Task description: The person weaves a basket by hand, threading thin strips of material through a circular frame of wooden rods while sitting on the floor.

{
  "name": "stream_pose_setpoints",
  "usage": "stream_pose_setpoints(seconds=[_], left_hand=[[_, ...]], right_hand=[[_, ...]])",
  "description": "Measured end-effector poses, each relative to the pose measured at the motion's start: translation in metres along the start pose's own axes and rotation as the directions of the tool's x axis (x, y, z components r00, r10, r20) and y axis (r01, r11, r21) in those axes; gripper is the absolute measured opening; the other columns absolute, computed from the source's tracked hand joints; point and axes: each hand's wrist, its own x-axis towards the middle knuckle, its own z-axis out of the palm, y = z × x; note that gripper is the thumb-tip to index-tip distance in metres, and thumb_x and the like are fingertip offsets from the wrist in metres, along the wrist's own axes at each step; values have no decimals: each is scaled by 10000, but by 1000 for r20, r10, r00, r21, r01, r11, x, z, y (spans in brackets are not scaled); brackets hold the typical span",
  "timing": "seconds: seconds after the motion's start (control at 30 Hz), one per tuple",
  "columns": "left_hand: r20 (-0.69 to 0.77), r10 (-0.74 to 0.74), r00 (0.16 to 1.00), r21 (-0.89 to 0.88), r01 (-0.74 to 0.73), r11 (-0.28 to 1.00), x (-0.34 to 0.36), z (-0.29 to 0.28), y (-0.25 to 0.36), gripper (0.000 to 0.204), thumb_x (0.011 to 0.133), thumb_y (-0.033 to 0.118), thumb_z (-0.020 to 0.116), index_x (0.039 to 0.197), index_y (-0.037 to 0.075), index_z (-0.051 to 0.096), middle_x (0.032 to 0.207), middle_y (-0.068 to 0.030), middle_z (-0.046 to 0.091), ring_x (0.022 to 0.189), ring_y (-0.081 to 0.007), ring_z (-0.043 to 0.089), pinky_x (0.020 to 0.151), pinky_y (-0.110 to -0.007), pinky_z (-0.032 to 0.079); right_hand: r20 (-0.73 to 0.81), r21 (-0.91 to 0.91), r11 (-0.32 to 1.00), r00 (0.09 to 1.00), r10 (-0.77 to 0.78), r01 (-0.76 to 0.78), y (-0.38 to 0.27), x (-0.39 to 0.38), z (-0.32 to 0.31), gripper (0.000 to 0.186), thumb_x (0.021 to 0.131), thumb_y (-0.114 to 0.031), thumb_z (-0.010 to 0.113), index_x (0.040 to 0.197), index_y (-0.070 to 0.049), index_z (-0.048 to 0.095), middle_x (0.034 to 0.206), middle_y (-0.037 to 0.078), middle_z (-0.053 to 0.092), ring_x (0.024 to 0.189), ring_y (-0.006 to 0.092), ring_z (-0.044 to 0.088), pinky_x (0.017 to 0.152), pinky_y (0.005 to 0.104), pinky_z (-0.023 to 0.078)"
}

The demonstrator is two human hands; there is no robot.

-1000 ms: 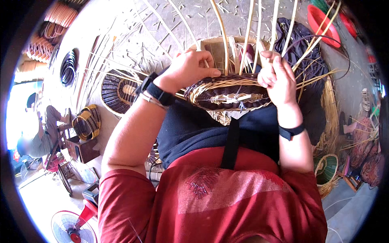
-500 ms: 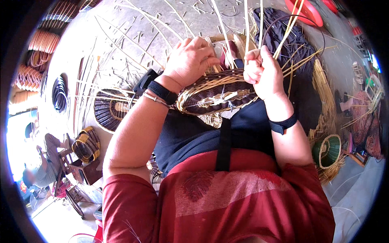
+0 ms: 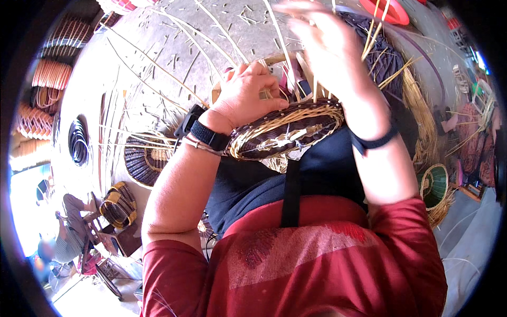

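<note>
A half-woven basket [image 3: 288, 129] of dark brown and pale yellow cane rests on my lap, its rim facing up. My left hand [image 3: 248, 95] presses down on the basket's near rim, fingers curled over it. My right hand [image 3: 330, 50] is raised above the basket's far side, blurred, with its fingers closed around thin pale cane strands [image 3: 317, 84] that rise from the weave. Long loose stakes [image 3: 222, 31] fan out from the basket across the floor. A black band sits on each wrist.
A dark woven disc [image 3: 145, 158] lies on the grey floor to my left, with a yellow-and-brown basket [image 3: 119, 203] nearer the edge. Stacked orange baskets [image 3: 45, 84] stand far left. A green-rimmed basket [image 3: 435, 185] and straw bundles [image 3: 417, 105] lie to the right. A person [image 3: 71, 230] sits at lower left.
My right hand has lifted up and away from the basket rim, pulling cane strands higher. My left hand has stayed on the rim. The view has tilted and moved closer.
</note>
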Motion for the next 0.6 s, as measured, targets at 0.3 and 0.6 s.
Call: stream_pose_setpoints(seconds=[0.3, 0.6], left_hand=[[36, -160, 986, 33, 159, 987, -1, 1, 8, 422, 769, 577, 782, 822, 162, 726, 1104, -93, 619, 1187, -348, 521, 1081, -499, 335], [-3, -77, 997, 130, 77, 989, 2, 4, 9, 449, 798, 566, 787, 838, 129, 692, 1080, -100, 577, 1123, -337, 524, 1013, -463, 385]], right_hand=[[225, -561, 745, 799, 557, -361, -55, 23, 13, 606, 950, 102, 474, 1522, -100, 477, 1595, 404, 230, 629, 191, 642, 524, 262, 581], [201, 37, 796, 785, 586, -604, -28, -25, -17, 251, 1050, -168, 581, 1263, -63, 662, 997, 192, 747, 940, 297, 748, 774, 387, 586]])
